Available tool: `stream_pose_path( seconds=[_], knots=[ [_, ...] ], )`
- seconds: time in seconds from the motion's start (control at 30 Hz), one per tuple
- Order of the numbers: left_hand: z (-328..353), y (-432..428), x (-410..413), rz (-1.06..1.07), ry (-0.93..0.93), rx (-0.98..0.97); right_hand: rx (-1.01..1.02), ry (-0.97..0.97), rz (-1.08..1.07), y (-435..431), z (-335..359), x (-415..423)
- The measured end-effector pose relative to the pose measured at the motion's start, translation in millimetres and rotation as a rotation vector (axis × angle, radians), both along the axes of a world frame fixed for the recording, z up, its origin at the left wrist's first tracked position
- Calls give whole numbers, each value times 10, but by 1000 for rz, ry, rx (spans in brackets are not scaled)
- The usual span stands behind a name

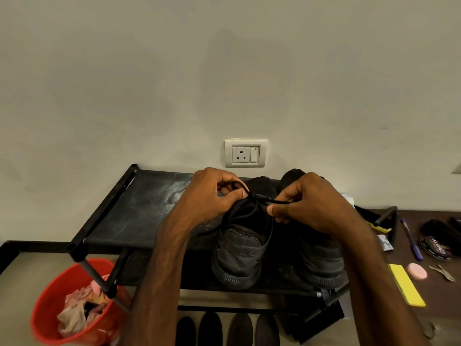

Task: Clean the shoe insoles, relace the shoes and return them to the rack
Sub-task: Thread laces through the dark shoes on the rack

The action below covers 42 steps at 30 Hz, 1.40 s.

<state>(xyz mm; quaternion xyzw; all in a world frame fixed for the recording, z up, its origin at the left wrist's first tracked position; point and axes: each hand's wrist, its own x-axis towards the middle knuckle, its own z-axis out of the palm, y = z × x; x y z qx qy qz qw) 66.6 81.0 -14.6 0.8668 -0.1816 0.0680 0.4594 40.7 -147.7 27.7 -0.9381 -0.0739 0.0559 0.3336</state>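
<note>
— On top of the rack [139,211], at the centre of the frame, what are the hands doing?

— Both are working one lace [274,201] above the black shoe [242,248]. The left hand [212,196] is holding a loop of it, its grip pinching between thumb and forefinger, the other fingers curling in.

— And the right hand [309,203]?

— Its grip is pinching the other run of the lace between thumb and forefinger. The cord is stretching taut between the two hands across a knot.

— Where is the shoe sitting?

— It is standing on the rack's top shelf, heel facing the camera. A second shoe [321,260] is sitting just beside it on the right, partly hiding under the right wrist.

— Anything lying around them?

— A red bucket [50,308] is holding crumpled cloths [74,313] at the lower left. A yellow sponge [406,288], a pink disc [417,270], a pen [411,239] and a polish tin [435,247] are lying on the brown bench [439,308] at the right edge.
</note>
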Motion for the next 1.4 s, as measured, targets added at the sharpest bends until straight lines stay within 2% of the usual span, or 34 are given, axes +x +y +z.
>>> stream_pose_path(
  seconds=[0.3, 0.5, 0.77, 0.93, 1.0, 1.23, 1.4],
  knots=[
    [6, -37, -7, 18, -4, 18, 88, -158, -56, 221, -144, 80],
    [25, -26, -18, 47, -33, 59, 83, -157, -72, 223, -171, 106],
    [58, 160, -34, 219, -158, 94, 85, -151, -72, 215, -170, 113],
    [29, 85, -40, 62, 136, -116, 78, -155, -64, 208, -166, 116],
    [-2, 59, -33, 26, 162, -143, 74, -161, -58, 205, -162, 114],
    [-15, 108, -26, 92, 58, -65, 71, -154, -45, 209, -165, 115],
    [-5, 234, -23, 252, -72, -19, 86, -146, -49, 191, -149, 106]
  ],
)
